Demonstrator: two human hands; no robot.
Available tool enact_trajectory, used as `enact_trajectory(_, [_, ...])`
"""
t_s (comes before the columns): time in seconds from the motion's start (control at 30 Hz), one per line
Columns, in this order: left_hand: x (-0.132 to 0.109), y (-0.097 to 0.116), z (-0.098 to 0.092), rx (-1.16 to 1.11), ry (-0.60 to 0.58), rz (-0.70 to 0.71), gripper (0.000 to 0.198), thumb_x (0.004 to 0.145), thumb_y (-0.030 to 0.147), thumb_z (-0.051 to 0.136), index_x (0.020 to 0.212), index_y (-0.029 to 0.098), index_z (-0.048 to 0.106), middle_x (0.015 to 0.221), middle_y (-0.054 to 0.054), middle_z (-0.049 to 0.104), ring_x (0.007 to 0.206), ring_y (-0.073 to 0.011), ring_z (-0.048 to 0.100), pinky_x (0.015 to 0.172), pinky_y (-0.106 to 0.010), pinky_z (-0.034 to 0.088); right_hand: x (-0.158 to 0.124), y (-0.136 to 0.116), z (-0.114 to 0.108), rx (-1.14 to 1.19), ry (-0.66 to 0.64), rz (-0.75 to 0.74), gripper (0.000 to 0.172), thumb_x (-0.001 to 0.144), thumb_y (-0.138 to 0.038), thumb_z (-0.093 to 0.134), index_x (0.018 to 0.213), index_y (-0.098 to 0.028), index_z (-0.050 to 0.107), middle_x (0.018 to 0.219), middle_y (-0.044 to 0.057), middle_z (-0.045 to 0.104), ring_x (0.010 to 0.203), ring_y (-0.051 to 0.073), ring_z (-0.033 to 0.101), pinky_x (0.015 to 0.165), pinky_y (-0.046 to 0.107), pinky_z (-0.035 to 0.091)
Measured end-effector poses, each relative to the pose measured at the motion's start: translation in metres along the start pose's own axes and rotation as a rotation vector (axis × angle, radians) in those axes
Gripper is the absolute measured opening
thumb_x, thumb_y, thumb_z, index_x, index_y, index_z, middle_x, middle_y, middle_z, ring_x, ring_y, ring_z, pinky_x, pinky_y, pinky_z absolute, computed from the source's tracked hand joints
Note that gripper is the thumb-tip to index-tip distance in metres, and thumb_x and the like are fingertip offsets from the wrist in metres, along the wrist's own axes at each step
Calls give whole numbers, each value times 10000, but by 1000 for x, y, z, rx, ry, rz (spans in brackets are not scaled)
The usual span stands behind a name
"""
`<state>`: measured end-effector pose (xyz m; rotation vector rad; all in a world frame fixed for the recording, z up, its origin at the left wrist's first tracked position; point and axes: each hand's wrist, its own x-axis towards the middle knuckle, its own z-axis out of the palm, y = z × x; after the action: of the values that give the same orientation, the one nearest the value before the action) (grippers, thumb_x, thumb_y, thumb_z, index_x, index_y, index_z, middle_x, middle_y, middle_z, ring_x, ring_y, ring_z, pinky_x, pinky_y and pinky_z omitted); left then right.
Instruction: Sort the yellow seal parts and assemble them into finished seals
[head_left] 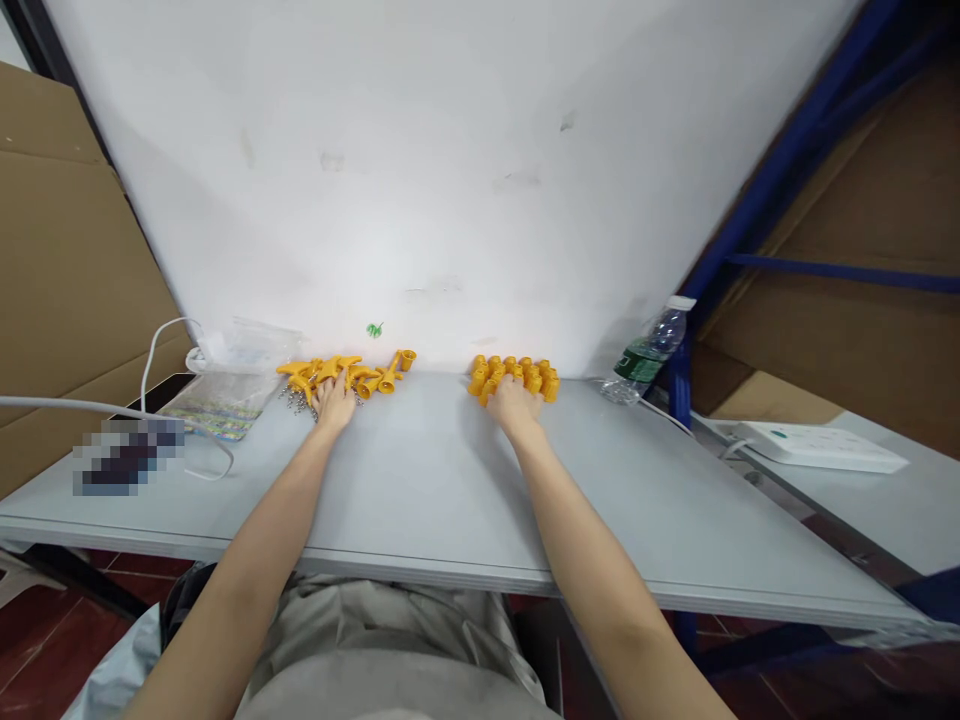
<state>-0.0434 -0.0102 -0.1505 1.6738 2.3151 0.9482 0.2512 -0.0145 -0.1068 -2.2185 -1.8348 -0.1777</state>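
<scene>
At the left, a loose pile of yellow plastic pieces (300, 378), some shaped like small trumpets, lies against the white wall with small metal chain-like bits (298, 402) beside it. My left hand (335, 402) rests on the front of this pile, fingers apart and touching the pieces. To the right, several yellow plastic pieces (550, 384) stand close together in rows. Over the front left of these rows is my right hand (515, 402), its fingers curled down among them. Its fingertips are hidden, so what they grip does not show.
A plastic bottle (646, 352) leans at the table's back right. Clear plastic bags (225, 390), a phone-like dark object (161, 392) and a white cable (146, 365) lie at the left. A white power strip (821, 445) sits beyond the right edge. Cardboard (67, 260) stands left.
</scene>
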Motion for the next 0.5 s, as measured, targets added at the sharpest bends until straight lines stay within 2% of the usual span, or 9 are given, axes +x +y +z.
enact_trajectory(0.1, [1, -2, 1, 13, 29, 3, 498, 917, 264, 388, 1402, 253, 502, 1358, -140, 524, 1339, -313, 404, 1126, -525, 290, -10, -13, -11, 9, 0, -2, 375, 912, -185, 435, 1260, -102, 546, 1276, 229, 582, 1158, 318, 550, 912, 430, 374])
enact_trajectory(0.23, [2, -8, 4, 26, 77, 50, 468, 903, 238, 438, 1356, 253, 555, 1223, -150, 547, 1227, -319, 482, 1039, -468, 389, -25, -39, -18, -14, 42, -176, 328, 924, -182, 421, 1207, -91, 559, 1243, 226, 595, 1134, 313, 558, 892, 413, 372])
enact_trajectory(0.37, [5, -15, 8, 4, 139, 107, 466, 906, 199, 448, 1362, 216, 543, 1152, -150, 565, 1169, -298, 519, 1022, -420, 399, -35, -69, -15, -57, 32, -327, 297, 935, -159, 393, 1160, -90, 575, 1193, 212, 609, 1106, 296, 567, 885, 400, 377])
enact_trajectory(0.5, [8, -19, 10, -25, 175, 110, 485, 892, 117, 443, 1368, 184, 503, 1168, -158, 589, 1174, -304, 525, 1024, -446, 391, -39, -94, -6, -34, -29, -460, 304, 930, -132, 396, 1174, -104, 575, 1207, 206, 604, 1101, 288, 570, 901, 403, 393])
